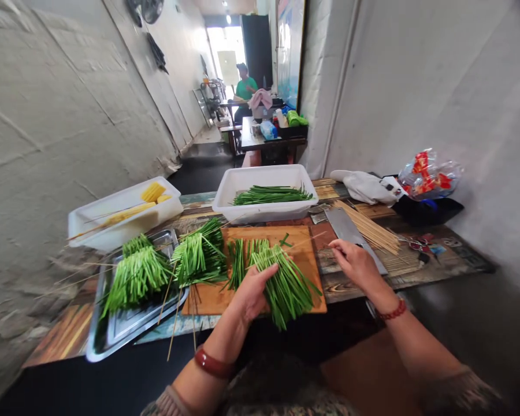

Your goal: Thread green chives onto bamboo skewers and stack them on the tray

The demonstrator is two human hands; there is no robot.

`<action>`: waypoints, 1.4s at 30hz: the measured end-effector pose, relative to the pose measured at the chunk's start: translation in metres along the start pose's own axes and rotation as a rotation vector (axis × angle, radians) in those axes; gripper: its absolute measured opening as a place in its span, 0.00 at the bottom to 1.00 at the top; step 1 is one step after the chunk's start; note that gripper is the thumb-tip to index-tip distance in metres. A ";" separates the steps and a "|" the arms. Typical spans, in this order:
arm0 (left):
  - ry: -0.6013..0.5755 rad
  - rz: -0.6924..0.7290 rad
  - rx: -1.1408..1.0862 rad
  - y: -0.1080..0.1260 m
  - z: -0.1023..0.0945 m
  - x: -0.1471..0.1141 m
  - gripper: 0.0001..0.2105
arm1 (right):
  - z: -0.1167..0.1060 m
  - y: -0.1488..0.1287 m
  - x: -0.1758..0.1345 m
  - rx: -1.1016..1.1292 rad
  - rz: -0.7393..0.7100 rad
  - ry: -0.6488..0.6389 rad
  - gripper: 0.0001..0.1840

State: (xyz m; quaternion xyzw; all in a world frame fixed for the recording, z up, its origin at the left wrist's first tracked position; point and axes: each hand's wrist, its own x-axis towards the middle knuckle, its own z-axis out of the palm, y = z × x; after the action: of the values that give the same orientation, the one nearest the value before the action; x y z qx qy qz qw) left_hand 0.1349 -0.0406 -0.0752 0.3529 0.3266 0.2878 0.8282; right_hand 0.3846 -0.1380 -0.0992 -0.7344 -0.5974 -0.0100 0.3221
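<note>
My left hand [253, 289] is closed around a bunch of cut garlic chives [288, 286], held over the front of a wooden cutting board [251, 303]. A thin skewer [314, 237] sticks out from the bunch toward the right. My right hand [357, 266] is off the board's right side, thumb and fingers pinched together; whatever they hold is too small to make out. Just behind it lies a cleaver [344, 225]. Shorter cut chives [237, 263] rest on the board. Skewered chive bunches stand at the left, one [199, 257] at the board's edge and others [138, 274] on a metal tray [97, 341].
A white tub [264, 215] of long chives stands behind the board. Another white tub [112, 231] holds corn pieces [153, 192]. Loose skewers [370, 228], scissors [418, 242], a white cap [366, 186] and a plastic bag [429, 176] lie right. A person [245, 86] sits far back.
</note>
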 end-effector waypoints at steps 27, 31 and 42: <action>-0.198 0.216 0.476 -0.005 -0.013 -0.040 0.11 | 0.018 -0.086 -0.012 0.625 -0.068 -0.497 0.12; -0.126 0.264 0.542 0.004 -0.024 -0.056 0.17 | 0.027 -0.072 -0.006 0.758 0.265 -0.519 0.18; 0.186 0.449 0.589 0.066 -0.087 -0.122 0.15 | 0.062 -0.055 0.024 0.860 0.481 -0.490 0.26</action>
State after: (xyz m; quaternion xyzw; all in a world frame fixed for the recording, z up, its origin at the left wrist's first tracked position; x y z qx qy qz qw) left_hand -0.0218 -0.0542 -0.0295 0.6109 0.3835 0.3866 0.5747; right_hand 0.3203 -0.0826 -0.1133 -0.6331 -0.4205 0.4803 0.4378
